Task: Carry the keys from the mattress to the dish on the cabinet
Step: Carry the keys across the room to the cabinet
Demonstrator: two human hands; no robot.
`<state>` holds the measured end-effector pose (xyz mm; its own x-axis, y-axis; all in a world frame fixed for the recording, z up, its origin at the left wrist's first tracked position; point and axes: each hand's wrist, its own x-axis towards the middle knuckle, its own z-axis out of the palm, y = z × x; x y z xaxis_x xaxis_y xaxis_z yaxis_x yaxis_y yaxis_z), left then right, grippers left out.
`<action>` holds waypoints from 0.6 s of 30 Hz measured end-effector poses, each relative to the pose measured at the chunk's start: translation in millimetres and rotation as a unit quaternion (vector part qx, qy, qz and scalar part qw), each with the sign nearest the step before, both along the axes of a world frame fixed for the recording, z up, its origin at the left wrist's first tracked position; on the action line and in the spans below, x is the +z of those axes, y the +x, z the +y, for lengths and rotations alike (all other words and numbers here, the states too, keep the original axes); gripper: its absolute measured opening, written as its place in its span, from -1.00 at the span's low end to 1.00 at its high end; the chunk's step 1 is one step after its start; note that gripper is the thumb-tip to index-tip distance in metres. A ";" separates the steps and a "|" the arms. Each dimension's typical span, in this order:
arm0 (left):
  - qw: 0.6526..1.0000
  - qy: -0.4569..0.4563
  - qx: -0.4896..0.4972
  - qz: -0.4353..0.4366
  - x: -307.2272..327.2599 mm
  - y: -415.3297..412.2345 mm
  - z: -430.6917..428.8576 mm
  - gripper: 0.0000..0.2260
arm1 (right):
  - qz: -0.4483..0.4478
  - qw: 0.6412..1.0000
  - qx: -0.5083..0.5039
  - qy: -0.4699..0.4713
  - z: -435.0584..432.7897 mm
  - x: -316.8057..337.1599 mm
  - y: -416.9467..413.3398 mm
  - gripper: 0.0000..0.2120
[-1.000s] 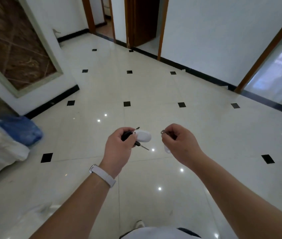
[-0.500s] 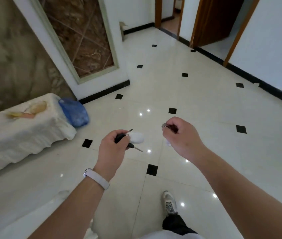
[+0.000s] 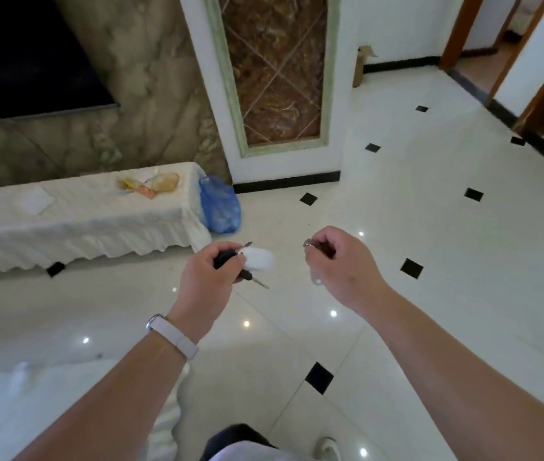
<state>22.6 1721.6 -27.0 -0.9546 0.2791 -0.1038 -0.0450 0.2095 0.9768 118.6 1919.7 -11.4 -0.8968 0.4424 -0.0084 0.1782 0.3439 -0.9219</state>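
Note:
My left hand (image 3: 209, 281) is closed around a bunch of keys (image 3: 250, 262): a black fob, a white oval tag and a metal blade sticking out to the right. My right hand (image 3: 340, 261) is a fist around a second set of keys (image 3: 310, 244); only a metal ring at the top and a pale piece below the fist show. Both hands hang over the glossy floor, about a hand's width apart. A low cabinet (image 3: 74, 224) draped in white cloth stands to the left, with a glassy amber dish (image 3: 164, 182) near its right end.
A blue plastic bag (image 3: 220, 207) leans against the cabinet's right end. White cloth (image 3: 47, 410) lies at bottom left. A marble wall with a dark screen (image 3: 21, 54) rises behind the cabinet. Doorways (image 3: 510, 44) open at top right. White floor tiles (image 3: 430, 227) with black insets spread rightward.
The view has swung left: the cloth-draped cabinet, dish and blue bag have slid toward the centre, the doorways toward the right edge. Both hands keep the same grip on the keys.

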 end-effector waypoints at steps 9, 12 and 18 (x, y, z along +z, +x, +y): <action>0.990 0.037 0.133 -0.024 -20.8 -114.2 -67.4 -0.84 | -0.015 0.990 0.139 0.012 -56.3 -11.2 -156.9 -0.93; 0.987 0.046 0.149 -0.037 -30.3 -171.5 -88.7 -0.85 | -0.019 0.987 0.157 0.035 -77.1 -17.3 -218.4 -0.90; 0.983 0.046 0.178 -0.029 -19.5 -293.6 -139.6 -0.85 | -0.030 0.984 0.162 0.070 -114.4 -9.2 -346.5 -0.92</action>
